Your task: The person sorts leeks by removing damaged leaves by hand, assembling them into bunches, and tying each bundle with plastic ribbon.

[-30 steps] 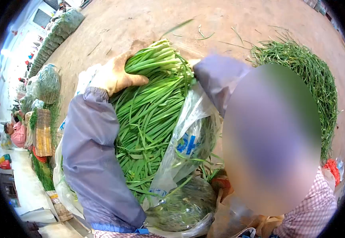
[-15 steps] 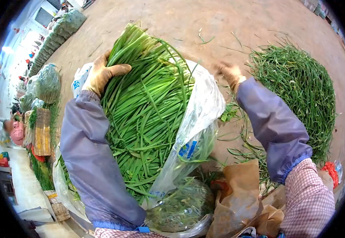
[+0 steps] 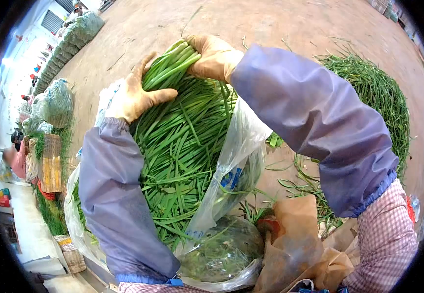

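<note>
Right grip (image 3: 213, 57): clamped on the thick pale end of the bunch (image 3: 174, 64), as far as we can see; its underside is hidden. Left grip (image 3: 141, 94): thumb and fingers spread apart, cradling the bunch's left flank. So we have the bunch between both hands, both touching, neither clearly nearer. Key relation: its long axis slants from the right grip, upper right, down-left to the left palm, lying over the top end of the loose greens (image 3: 180, 151). Those slant much the same way. Bag (image 3: 226, 161) film flanks the greens on both sides. Farther out, we see paper (image 3: 292, 234) lower right and a heap (image 3: 380, 97) on the floor (image 3: 270, 29), beyond our right sleeve (image 3: 319, 127).
</note>
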The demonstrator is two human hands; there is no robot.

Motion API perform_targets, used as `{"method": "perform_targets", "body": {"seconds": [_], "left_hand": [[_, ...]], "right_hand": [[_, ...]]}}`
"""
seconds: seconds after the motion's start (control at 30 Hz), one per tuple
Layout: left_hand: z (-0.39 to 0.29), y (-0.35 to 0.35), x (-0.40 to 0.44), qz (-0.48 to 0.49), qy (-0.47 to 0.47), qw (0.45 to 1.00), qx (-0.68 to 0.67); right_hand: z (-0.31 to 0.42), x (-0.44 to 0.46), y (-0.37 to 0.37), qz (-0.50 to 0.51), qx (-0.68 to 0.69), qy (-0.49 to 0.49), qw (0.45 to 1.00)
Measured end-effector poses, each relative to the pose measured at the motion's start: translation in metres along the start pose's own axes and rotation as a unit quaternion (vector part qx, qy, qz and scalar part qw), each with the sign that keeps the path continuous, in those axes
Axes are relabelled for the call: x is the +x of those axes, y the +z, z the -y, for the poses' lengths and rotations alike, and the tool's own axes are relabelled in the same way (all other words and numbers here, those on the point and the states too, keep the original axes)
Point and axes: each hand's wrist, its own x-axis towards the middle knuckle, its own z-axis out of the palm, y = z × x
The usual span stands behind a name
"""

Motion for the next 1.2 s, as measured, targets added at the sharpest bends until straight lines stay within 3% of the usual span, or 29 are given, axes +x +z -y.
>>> {"method": "perform_targets", "body": {"seconds": [0.07,0.13,0.27,0.3,0.4,0.43,0.47,0.5,0.53,0.67,0.73,0.87,0.9,0.93,1.0,1.03,1.07,1.17,1.2], "left_hand": [[0.009,0.001,0.001,0.008,0.028,0.999,-0.017],[-0.006,-0.003,-0.005,0.023,0.042,0.999,0.014],[-0.033,-0.007,-0.016,-0.072,-0.092,0.991,0.067],[-0.002,-0.010,-0.012,-0.070,-0.018,0.997,-0.042],[-0.013,-0.014,-0.023,-0.093,-0.038,0.987,-0.125],[-0.005,-0.016,-0.020,-0.105,-0.001,0.987,-0.124],[-0.002,-0.018,-0.020,-0.112,-0.008,0.985,-0.132],[0.000,-0.021,-0.022,-0.120,-0.017,0.983,-0.140],[0.003,-0.023,-0.024,-0.127,-0.027,0.980,-0.148],[0.016,-0.028,-0.026,-0.151,-0.055,0.944,-0.288],[0.018,-0.027,-0.026,-0.146,-0.049,0.939,-0.307],[0.002,-0.023,-0.032,-0.125,-0.040,0.956,-0.263],[0.016,-0.021,-0.027,-0.119,-0.004,0.962,-0.247],[0.001,-0.018,-0.032,-0.115,-0.013,0.974,-0.196],[-0.020,-0.008,-0.043,-0.139,-0.003,0.989,0.052],[-0.005,-0.002,-0.040,-0.129,0.091,0.987,0.010],[0.006,0.001,-0.039,-0.124,0.089,0.987,-0.039],[0.012,-0.001,-0.054,-0.113,0.105,0.983,-0.096],[0.022,-0.001,-0.054,-0.064,0.113,0.953,-0.272]], "right_hand": [[-0.004,0.004,-0.001,-0.007,0.012,-0.013,1.000],[0.036,-0.007,-0.002,-0.021,-0.120,0.020,0.992],[0.071,-0.009,0.008,-0.060,-0.238,-0.064,0.967],[0.068,-0.005,0.010,-0.061,-0.237,-0.108,0.964],[0.088,-0.015,0.007,-0.111,-0.074,-0.103,0.986],[0.096,-0.019,-0.002,-0.160,-0.014,-0.062,0.985],[0.043,0.028,-0.023,-0.342,-0.119,-0.293,0.885],[0.065,-0.004,-0.028,-0.332,0.188,-0.147,0.913],[0.060,-0.012,-0.038,-0.367,0.121,-0.126,0.914],[0.057,-0.070,0.011,-0.284,0.309,0.000,0.908],[0.049,-0.074,0.028,-0.234,0.397,-0.008,0.887],[0.043,-0.037,0.051,-0.230,0.446,0.064,0.863],[0.016,-0.017,0.060,-0.210,0.458,0.015,0.864],[0.023,-0.013,0.071,-0.238,0.425,0.017,0.873],[0.038,-0.008,0.086,-0.233,0.474,-0.016,0.849],[0.074,-0.017,0.091,-0.231,0.558,0.034,0.796],[0.072,-0.012,0.095,-0.211,0.584,0.018,0.784],[0.083,-0.028,0.114,-0.229,0.501,-0.011,0.835],[0.091,-0.034,0.122,-0.223,0.473,-0.028,0.852]]}}
